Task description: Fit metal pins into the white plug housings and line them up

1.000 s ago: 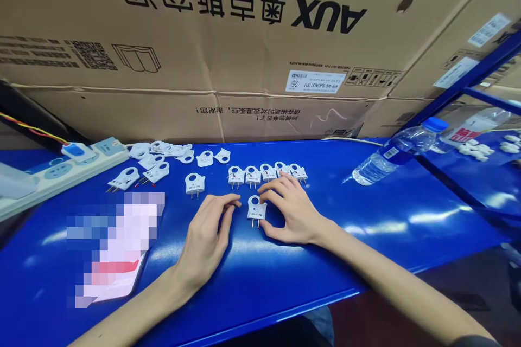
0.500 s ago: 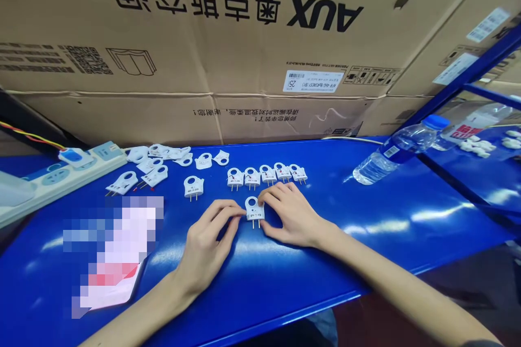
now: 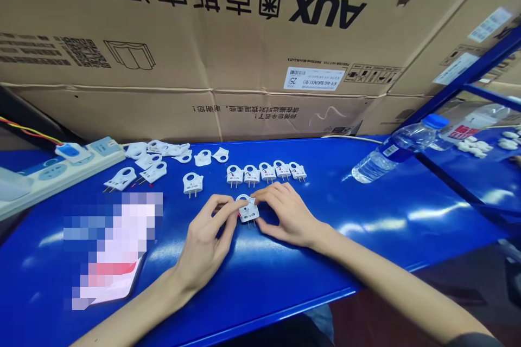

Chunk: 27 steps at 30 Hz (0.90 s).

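A small white two-pin plug [image 3: 248, 211] lies on the blue table [image 3: 366, 238] between my hands. My left hand [image 3: 207, 241] pinches its left side with thumb and forefinger. My right hand [image 3: 287, 214] holds its right side with curled fingertips. Just beyond the hands stands a neat row of several white plugs [image 3: 266, 172], pins toward me. One single plug [image 3: 192, 183] sits to the left of that row.
A loose heap of white plugs [image 3: 157, 158] lies at the back left beside a white power strip [image 3: 52, 173]. A blurred card [image 3: 109, 249] lies at the left front. A water bottle [image 3: 396, 152] lies at the right. Large cardboard boxes [image 3: 244, 38] wall the back.
My left hand has closed in from the left and now pinches the plug. Both hands have drawn the plug slightly left and tilted it.
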Motion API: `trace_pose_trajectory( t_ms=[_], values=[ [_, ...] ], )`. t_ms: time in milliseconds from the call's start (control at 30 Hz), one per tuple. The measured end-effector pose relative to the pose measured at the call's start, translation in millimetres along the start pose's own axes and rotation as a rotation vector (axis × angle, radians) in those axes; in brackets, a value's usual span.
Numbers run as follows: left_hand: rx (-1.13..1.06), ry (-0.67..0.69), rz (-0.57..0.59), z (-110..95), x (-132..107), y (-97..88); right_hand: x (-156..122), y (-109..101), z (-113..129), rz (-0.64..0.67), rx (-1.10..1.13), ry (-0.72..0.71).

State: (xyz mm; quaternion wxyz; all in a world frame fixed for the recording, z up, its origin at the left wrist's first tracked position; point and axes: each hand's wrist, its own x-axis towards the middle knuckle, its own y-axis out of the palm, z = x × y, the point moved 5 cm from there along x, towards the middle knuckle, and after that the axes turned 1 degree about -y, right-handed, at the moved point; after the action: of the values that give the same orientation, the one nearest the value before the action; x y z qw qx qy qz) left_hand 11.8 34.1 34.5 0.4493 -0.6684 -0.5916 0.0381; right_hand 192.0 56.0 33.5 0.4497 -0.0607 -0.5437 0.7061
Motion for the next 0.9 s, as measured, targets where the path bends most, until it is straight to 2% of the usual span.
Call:
trace_pose_trajectory(
  t_ms=[100,367,567,733,900],
  values=[
    [-0.02,0.011,0.002,-2,-1,-0.4,0,-1,2,-0.022,0.008,-0.006],
    [-0.019,0.009,-0.084,-5,4,-3.3,0,-6,6,-0.139,0.02,-0.035],
    [0.029,0.047,-0.111,-5,4,-4.3,-1,-12,6,-0.218,0.018,-0.039],
    [0.093,0.034,-0.139,-4,3,-5.8,-2,-11,6,-0.232,-0.003,-0.05],
    [0.091,0.033,-0.156,-4,4,-7.5,-3,-12,6,-0.287,-0.042,-0.112]
  ],
)
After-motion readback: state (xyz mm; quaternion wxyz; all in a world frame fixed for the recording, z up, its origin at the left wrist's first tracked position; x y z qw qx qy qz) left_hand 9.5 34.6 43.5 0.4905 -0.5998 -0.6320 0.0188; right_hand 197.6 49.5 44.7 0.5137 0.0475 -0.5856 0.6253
